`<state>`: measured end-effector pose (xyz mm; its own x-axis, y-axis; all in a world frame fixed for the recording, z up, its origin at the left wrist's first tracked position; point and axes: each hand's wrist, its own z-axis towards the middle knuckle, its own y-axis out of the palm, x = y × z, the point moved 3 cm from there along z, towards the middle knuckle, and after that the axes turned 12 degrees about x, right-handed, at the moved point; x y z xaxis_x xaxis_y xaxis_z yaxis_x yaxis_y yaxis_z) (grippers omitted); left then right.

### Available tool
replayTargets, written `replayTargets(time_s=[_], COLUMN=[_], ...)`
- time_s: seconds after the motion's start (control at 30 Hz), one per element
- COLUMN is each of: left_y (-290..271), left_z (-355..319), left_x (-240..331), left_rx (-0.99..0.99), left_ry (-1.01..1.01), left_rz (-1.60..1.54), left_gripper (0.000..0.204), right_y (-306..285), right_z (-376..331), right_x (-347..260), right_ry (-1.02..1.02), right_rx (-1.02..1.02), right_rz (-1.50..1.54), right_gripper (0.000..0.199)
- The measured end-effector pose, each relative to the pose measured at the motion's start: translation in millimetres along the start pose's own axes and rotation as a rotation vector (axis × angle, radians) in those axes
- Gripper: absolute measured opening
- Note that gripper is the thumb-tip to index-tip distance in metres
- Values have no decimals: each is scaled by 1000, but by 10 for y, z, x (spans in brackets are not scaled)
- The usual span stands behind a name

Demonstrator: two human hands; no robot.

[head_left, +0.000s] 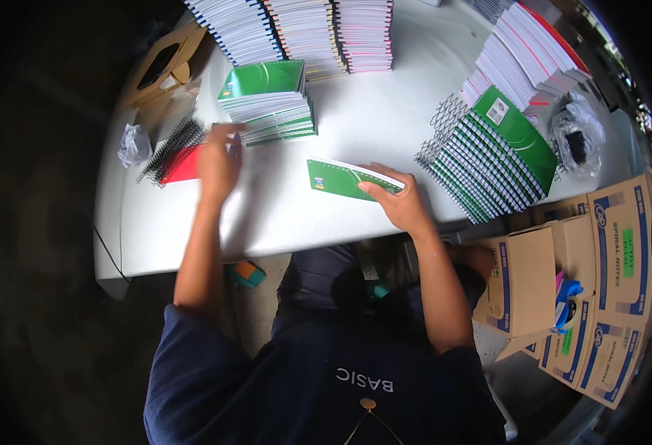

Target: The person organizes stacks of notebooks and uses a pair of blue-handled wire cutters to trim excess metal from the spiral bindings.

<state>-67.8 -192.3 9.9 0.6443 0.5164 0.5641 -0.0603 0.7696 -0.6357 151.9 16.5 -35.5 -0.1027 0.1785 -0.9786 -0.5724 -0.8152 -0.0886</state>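
Observation:
My right hand [398,202] grips a green-covered notebook [332,180] by its right end, thumb on the cover and fingers behind the white pages. Small holes run along the notebook's edge, and no coil shows on it. My left hand [220,167] is above the left side of the table, blurred by motion; whether it holds anything I cannot make out. Beside it lie black spiral binding coils [180,144] and a flat red piece [182,169]. Just beyond that hand is a stack of green notebooks [265,80] without visible coils.
Coil-bound green notebooks [515,144] are piled at the right. Tall stacks of bound notebooks [303,33] stand at the back, more pages [522,55] at the far right. Crumpled plastic [134,144] and an open box [164,65] lie left. Cardboard boxes [530,274] sit right of me.

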Motion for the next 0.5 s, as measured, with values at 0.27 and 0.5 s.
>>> replayTargets(time_s=[0.27,0.5], left_y=[-504,-918], left_z=[233,464], left_x=[-1015,-873], left_rx=[-24,169], left_ry=[11,-26], left_rz=[640,279], left_gripper=[23,27], right_y=[17,-14], right_z=[-8,-56], right_x=[-68,-56], right_ry=[22,12], right_rx=[-9,25], right_rz=[149,140], right_gripper=[26,25])
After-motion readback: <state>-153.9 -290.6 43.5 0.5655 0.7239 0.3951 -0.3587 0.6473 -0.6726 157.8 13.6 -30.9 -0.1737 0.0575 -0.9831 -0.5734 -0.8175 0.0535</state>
